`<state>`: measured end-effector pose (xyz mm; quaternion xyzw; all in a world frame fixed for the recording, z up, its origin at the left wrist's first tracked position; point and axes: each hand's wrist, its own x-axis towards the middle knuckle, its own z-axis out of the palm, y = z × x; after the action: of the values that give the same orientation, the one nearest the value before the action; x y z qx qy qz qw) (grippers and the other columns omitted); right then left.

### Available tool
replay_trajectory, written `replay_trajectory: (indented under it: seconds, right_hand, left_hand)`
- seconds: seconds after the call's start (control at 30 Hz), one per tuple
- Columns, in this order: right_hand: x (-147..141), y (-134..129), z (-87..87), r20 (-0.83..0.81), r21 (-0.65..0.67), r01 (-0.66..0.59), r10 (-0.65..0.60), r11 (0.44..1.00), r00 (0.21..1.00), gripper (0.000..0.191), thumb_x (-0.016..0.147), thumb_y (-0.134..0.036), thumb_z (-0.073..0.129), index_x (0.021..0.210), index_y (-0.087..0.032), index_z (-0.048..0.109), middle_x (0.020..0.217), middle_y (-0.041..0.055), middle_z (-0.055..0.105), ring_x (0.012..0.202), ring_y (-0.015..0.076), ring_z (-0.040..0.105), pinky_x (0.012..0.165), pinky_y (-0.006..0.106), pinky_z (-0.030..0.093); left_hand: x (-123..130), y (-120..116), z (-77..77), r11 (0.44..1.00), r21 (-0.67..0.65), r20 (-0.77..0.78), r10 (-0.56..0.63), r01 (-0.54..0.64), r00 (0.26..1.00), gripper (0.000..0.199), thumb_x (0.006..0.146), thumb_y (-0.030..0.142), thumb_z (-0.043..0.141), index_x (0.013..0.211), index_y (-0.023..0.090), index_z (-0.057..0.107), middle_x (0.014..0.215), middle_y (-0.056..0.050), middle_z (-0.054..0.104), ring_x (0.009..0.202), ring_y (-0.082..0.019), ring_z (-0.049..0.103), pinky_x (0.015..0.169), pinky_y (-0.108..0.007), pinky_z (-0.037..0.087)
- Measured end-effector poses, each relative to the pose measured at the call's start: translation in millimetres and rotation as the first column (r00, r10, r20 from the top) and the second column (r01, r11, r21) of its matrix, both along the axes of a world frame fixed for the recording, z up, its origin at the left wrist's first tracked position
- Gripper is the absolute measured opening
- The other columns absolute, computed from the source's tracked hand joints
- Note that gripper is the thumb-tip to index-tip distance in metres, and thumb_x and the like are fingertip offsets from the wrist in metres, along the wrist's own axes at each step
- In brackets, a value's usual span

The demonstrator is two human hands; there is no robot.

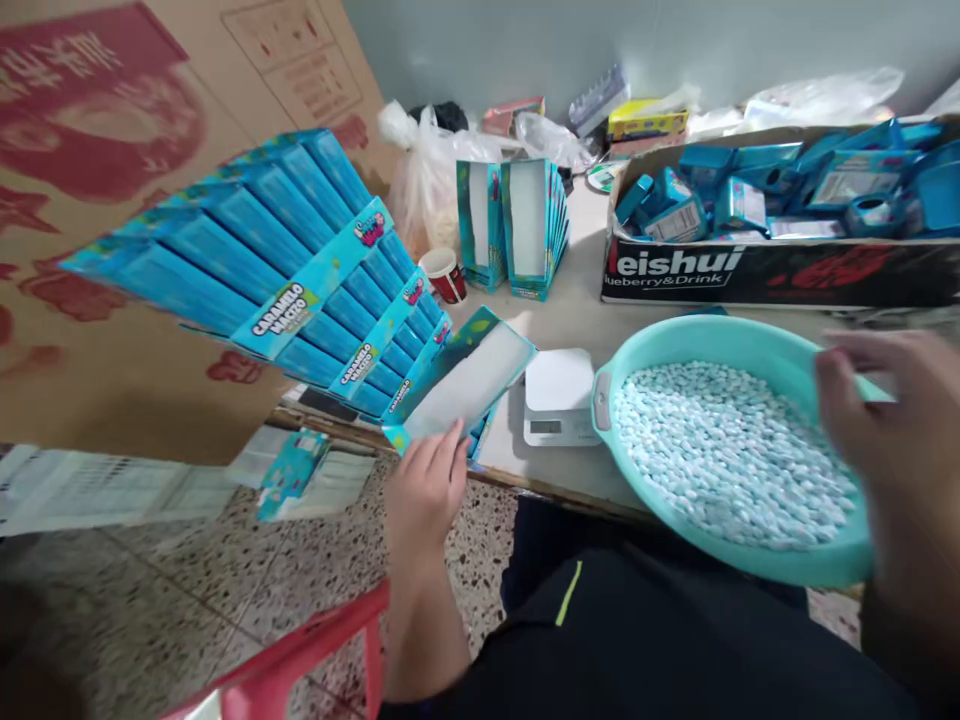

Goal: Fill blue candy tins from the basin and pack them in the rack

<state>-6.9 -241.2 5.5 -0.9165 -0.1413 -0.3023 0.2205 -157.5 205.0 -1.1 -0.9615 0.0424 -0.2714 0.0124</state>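
pale tabletop (574,322): left hand (427,485) touches open blue box (469,382), fingers together, pinch undetermined. right hand (892,405) blurred at turquoise basin (720,342) of pellets (731,460); grip undetermined.

A knotted plastic bag (424,185) stood beside a large brown carton (112,340) with red print. Farther right, a yellow box (647,122) and crumpled clear plastic (832,95) lay near the gray wall (525,45). A red plastic seat (315,640) stood on the speckled tile floor (187,580).

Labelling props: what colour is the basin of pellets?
The basin is plain light turquoise; the head view shows it best.
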Motion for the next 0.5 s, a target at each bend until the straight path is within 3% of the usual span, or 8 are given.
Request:
replay_trajectory:
  seconds: [0.13,0.2,0.3,0.4,0.5]
  right_hand:
    - [-1.8,-8.6,-14.0,-0.156,0.03,-0.331,0.332,0.943,0.93,0.015,0.101,-0.03,0.055,0.107,-0.022,0.067,0.096,0.0072,0.071,0.081,0.0198,0.069,0.071,0.033,0.056]
    - [-3.6,-11.0,-18.7,-0.182,0.072,-0.312,0.32,0.947,0.93,0.013,0.1,-0.03,0.056,0.106,-0.024,0.067,0.099,0.0065,0.07,0.079,0.0185,0.068,0.06,0.028,0.054]
    - [-5.9,-11.5,-17.9,-0.174,0.177,-0.218,0.248,0.96,0.953,0.011,0.098,-0.031,0.06,0.103,-0.024,0.068,0.1,0.0059,0.07,0.076,0.0166,0.067,0.043,0.021,0.047]
    - [-5.9,-9.4,-14.2,-0.152,0.253,-0.212,0.255,0.944,0.955,0.011,0.096,-0.031,0.063,0.1,-0.023,0.069,0.099,0.0058,0.07,0.072,0.0151,0.066,0.04,0.018,0.046]
    - [-4.4,-9.0,-14.3,-0.134,0.304,-0.199,0.249,0.932,0.959,0.012,0.095,-0.031,0.065,0.099,-0.022,0.07,0.098,0.0062,0.069,0.071,0.0147,0.066,0.038,0.017,0.045]
  left_hand:
    - [33.8,-9.5,14.9,0.947,-0.027,-0.322,0.296,-0.321,0.899,0.032,0.102,0.03,0.053,0.125,0.019,0.072,0.111,-0.009,0.077,0.099,-0.026,0.071,0.081,-0.034,0.052]
    - [38.6,-9.2,20.2,0.912,-0.041,-0.35,0.37,-0.408,0.861,0.037,0.101,0.034,0.053,0.131,0.021,0.07,0.118,-0.009,0.075,0.102,-0.026,0.07,0.079,-0.033,0.05]
    - [36.5,-9.3,20.2,0.895,-0.076,-0.29,0.403,-0.44,0.868,0.038,0.101,0.038,0.054,0.132,0.023,0.069,0.121,-0.008,0.075,0.105,-0.027,0.07,0.082,-0.034,0.049]
    - [33.5,-13.7,13.8,0.907,-0.063,-0.293,0.383,-0.417,0.876,0.035,0.098,0.044,0.059,0.123,0.022,0.073,0.117,-0.008,0.075,0.107,-0.027,0.069,0.088,-0.035,0.047]
    - [35.3,-20.3,9.5,0.895,0.007,-0.29,0.428,-0.445,0.856,0.049,0.092,0.059,0.064,0.12,0.019,0.073,0.111,-0.011,0.075,0.108,-0.031,0.068,0.09,-0.04,0.045]
